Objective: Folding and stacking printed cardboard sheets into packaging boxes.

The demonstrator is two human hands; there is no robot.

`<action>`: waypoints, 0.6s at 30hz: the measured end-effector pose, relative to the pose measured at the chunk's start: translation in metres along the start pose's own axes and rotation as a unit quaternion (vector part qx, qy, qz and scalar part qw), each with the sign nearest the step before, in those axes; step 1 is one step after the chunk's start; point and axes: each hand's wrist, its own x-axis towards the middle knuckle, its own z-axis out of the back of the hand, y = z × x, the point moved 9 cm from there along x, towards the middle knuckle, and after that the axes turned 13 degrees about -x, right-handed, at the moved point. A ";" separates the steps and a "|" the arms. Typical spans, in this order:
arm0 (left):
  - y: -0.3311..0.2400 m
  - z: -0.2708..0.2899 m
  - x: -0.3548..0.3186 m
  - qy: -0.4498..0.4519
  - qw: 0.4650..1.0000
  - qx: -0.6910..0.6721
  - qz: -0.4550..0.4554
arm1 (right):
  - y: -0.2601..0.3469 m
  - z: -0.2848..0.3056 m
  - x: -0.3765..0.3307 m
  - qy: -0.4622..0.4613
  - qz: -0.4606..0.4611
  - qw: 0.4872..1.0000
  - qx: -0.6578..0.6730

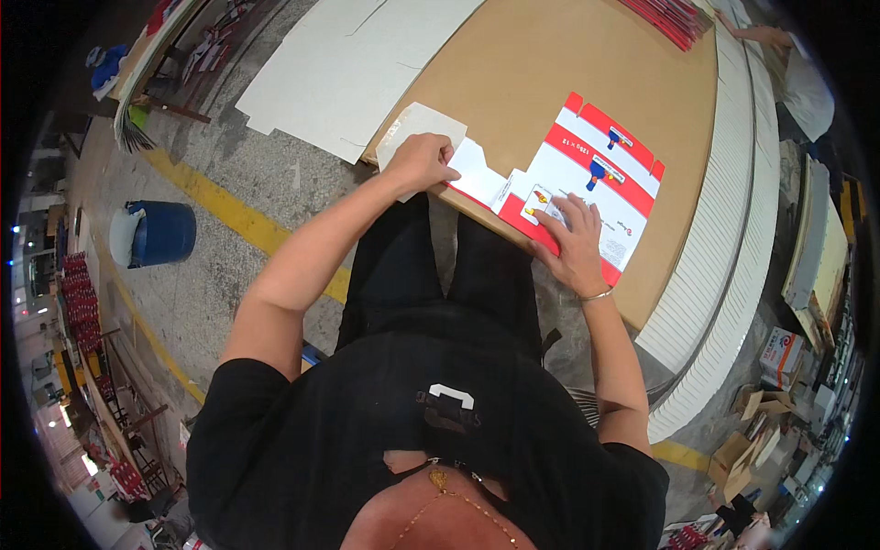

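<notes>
Curled inward, my left hand [422, 165] rests at the left end of a flat printed carton [596, 179], thumb and fingertips down by its white flaps; I cannot tell whether they pinch the card or only press on it. A cream-coloured sheet [417, 119] lies partly beneath that hand. My right hand [577, 257] is spread, fingers fanned apart and laid on the carton's red-and-white face close to its near edge.

The carton lies on a brown cardboard surface [513, 78], along the edge nearest my body. Bare brown room stretches beyond it, up to a stack of red printed pieces [669, 18] at the far end. Big white sheets [335, 73] border the surface on the left, and a long curved row of white sheets [738, 211] runs along its right side.

On the concrete floor to my left stands a blue bucket [165, 234] with something whitish at its left side; I cannot make out what it holds. Open cardboard boxes [733, 463] sit on the floor at the lower right, their contents too small to tell.
</notes>
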 end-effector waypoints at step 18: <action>0.002 0.100 -0.035 -0.170 0.961 0.122 -0.181 | -0.003 -0.006 0.002 0.015 0.005 0.999 0.028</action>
